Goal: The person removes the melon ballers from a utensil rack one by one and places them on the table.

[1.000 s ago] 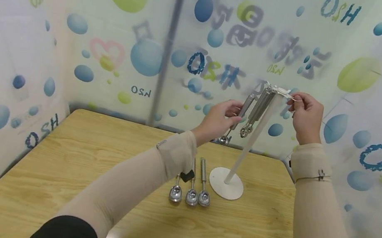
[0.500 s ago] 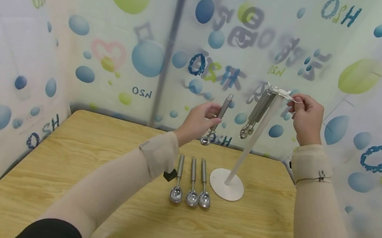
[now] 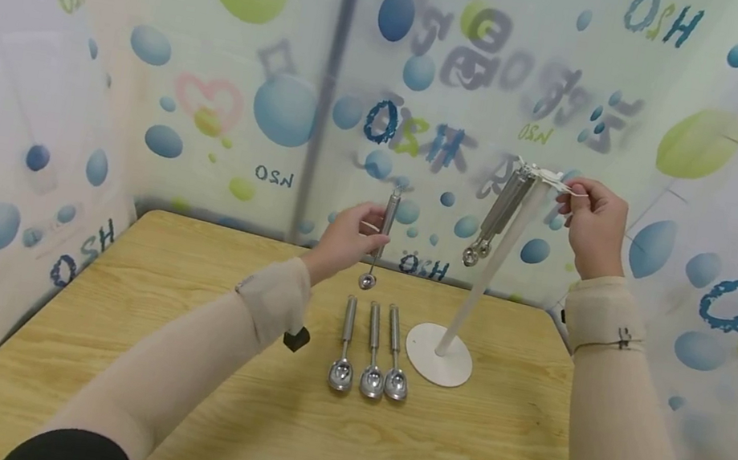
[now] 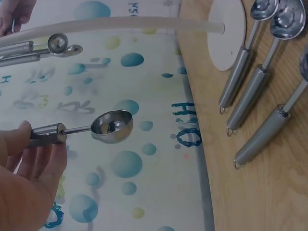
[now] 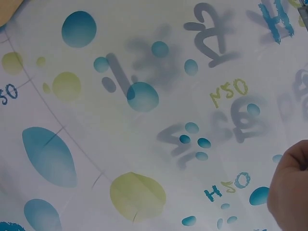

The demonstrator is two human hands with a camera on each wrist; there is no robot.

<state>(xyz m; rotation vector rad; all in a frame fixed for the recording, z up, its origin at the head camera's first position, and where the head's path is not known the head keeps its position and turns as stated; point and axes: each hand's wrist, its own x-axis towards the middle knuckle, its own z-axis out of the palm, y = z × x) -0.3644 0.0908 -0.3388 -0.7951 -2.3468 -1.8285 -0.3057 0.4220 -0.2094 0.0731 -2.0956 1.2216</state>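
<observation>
My left hand [image 3: 347, 241] holds a steel measuring spoon [image 4: 113, 127] by its handle, bowl downward, above the far part of the table in the head view. A deep round bowl and thin stem show in the left wrist view. At the top of a white stand [image 3: 491, 279], my right hand [image 3: 597, 226] pinches one of its thin white hooks. From the stand's other side hang several more spoons [image 3: 509, 201] bunched together. Three larger spoons [image 3: 372, 381] lie side by side on the wood, handles pointing away. The right wrist view catches only an edge of the right hand [image 5: 291, 192].
A light wooden table [image 3: 228, 369] carries everything. The stand's round white base [image 3: 423, 353] is just right of the three lying spoons. Printed curtains [image 3: 220, 156] enclose the table's back and sides.
My left hand has taken its spoon off to the left of the stand and somewhat lower. The spoon now hangs nearly upright, beyond the lying spoons. My right hand stays at the stand's top.
</observation>
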